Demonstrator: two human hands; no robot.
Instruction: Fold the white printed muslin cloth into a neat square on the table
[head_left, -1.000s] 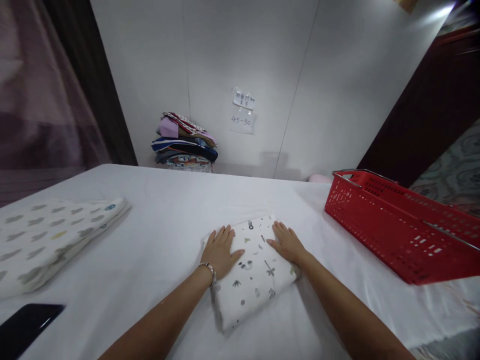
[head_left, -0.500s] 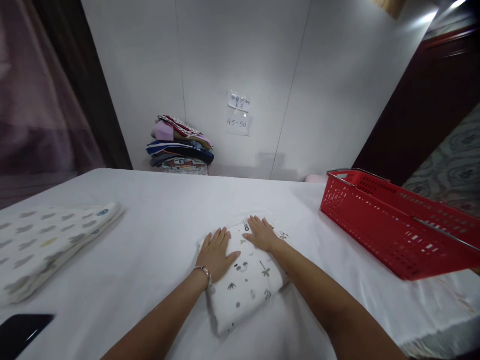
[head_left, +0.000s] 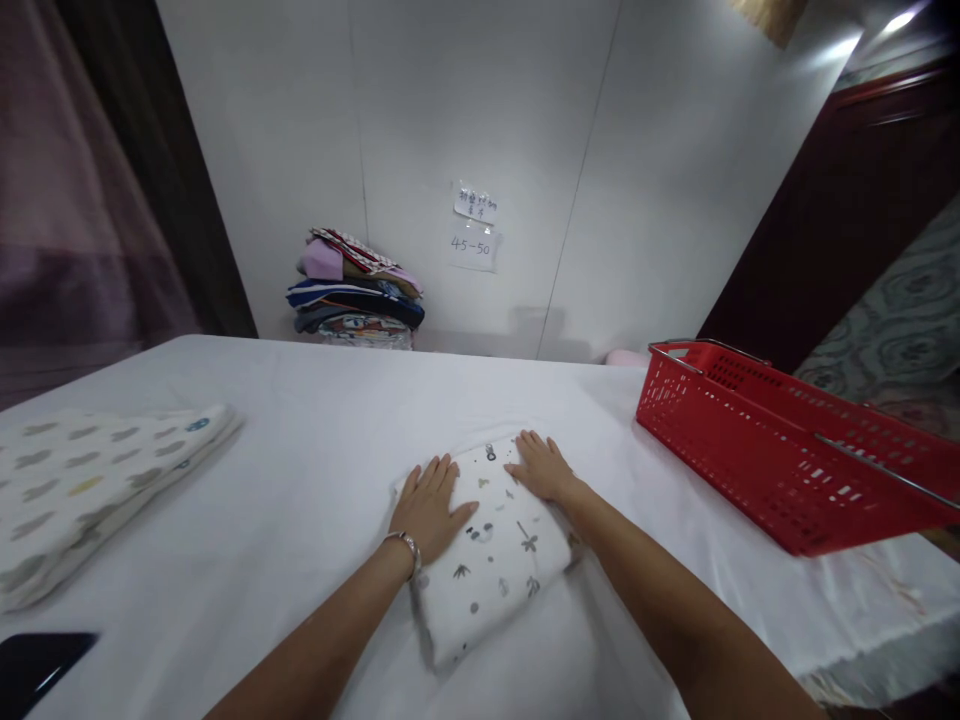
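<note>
A folded white cloth [head_left: 495, 560] with small grey prints of palm trees, leaves and dots lies at a slant on the white-covered table. On its left edge my left hand [head_left: 431, 510] rests flat, fingers stretched and thumb out over the print; a bracelet circles that wrist. Flat on the far right corner of the cloth is my right hand [head_left: 541, 467], its fingers spread. Neither hand grasps the fabric. Part of the cloth's right side is hidden behind my right hand and forearm.
Left on the table [head_left: 315, 420] lies another folded white cloth [head_left: 97, 480] with grey cloud-like shapes. A black phone-like object [head_left: 41, 665] is at the near left. A red plastic basket [head_left: 750, 450] stands right. Stacked folded fabrics [head_left: 356, 290] sit by the wall.
My right hand has slid a little to the right along the cloth's far edge, uncovering more print. My left hand stays in place. The view has shifted slightly.
</note>
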